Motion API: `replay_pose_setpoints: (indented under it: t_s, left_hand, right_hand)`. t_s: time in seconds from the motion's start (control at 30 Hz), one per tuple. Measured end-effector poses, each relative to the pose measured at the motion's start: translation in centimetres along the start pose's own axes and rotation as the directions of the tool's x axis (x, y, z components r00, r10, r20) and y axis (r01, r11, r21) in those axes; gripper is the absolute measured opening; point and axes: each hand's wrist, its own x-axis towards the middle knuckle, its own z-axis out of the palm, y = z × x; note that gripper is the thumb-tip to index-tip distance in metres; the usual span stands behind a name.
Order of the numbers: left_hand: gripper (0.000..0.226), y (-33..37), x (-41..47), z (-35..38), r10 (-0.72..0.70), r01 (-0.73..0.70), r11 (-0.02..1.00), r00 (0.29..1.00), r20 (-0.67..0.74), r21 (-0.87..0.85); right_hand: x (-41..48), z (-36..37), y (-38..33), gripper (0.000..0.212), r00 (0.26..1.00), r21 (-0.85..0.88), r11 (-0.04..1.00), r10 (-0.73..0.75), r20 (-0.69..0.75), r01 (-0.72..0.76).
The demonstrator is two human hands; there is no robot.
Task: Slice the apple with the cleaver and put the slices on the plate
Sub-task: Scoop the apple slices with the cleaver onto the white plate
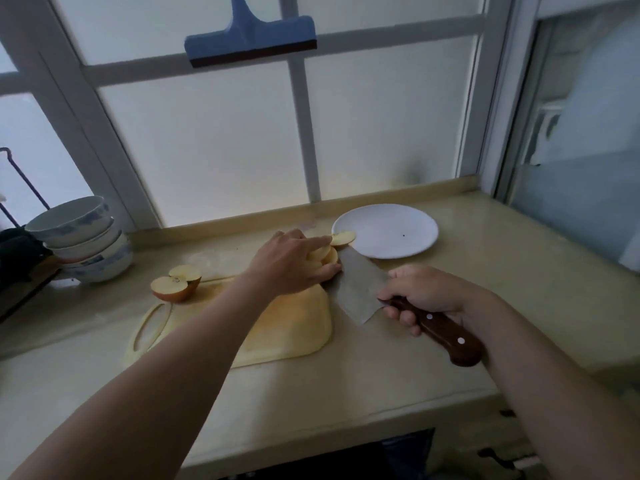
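My right hand (420, 294) grips the brown wooden handle of the cleaver (356, 289), whose blade lies flat and points toward the white plate (398, 233). Several apple slices (327, 256) are stacked on the blade's far end, and my left hand (294, 261) rests over them with fingers curled round the stack. One slice (343, 238) sticks out at the plate's left rim. Two apple pieces (176, 284) with cut faces up lie at the far left corner of the yellow cutting board (294, 327).
Stacked bowls (81, 237) stand at the left beside a dark wire rack (20, 271). A blue squeegee (251, 38) hangs on the window above. The counter's front edge (329, 441) runs below my arms, and a glass door (581, 133) is at the right.
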Motion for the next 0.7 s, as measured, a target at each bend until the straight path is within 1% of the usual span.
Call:
replay_pose_setpoints:
  t_s: [0.13, 0.3, 0.4, 0.5, 0.57, 0.7]
  left_hand:
    - [0.066, 3.4, 5.3, 0.2, 0.060, -0.059, 0.998, 0.998, 0.025, -0.024]
    - [0.060, 6.5, 11.2, 1.0, 0.154, -0.155, 0.988, 0.987, 0.041, 0.021]
    - [0.057, 7.3, 13.9, 1.6, 0.162, -0.165, 0.986, 0.983, 0.083, 0.035]
    - [0.055, 7.6, 16.1, 2.2, 0.174, -0.176, 0.984, 0.978, 0.115, 0.012]
    - [0.058, 7.8, 17.4, 2.7, 0.175, -0.175, 0.984, 0.974, 0.142, -0.014]
    - [0.063, 8.2, 18.7, 4.5, 0.181, -0.188, 0.982, 0.962, 0.203, 0.014]
  right_hand:
    - [0.5, -4.2, -0.1, 0.018, 0.998, 0.056, 0.998, 0.010, -0.060, -0.007]
    - [2.4, -8.9, -0.3, 0.019, 0.992, 0.077, 0.997, 0.025, -0.126, -0.015]
    - [4.0, -10.5, -0.1, 0.016, 0.990, 0.108, 0.993, 0.057, -0.126, -0.044]
    - [5.4, -11.5, 0.0, 0.014, 0.990, 0.134, 0.989, 0.085, -0.116, -0.069]
    - [5.9, -11.9, 0.0, 0.015, 0.990, 0.142, 0.987, 0.097, -0.105, -0.081]
    - [6.5, -12.4, 0.4, 0.014, 0.984, 0.161, 0.978, 0.149, -0.099, -0.132]
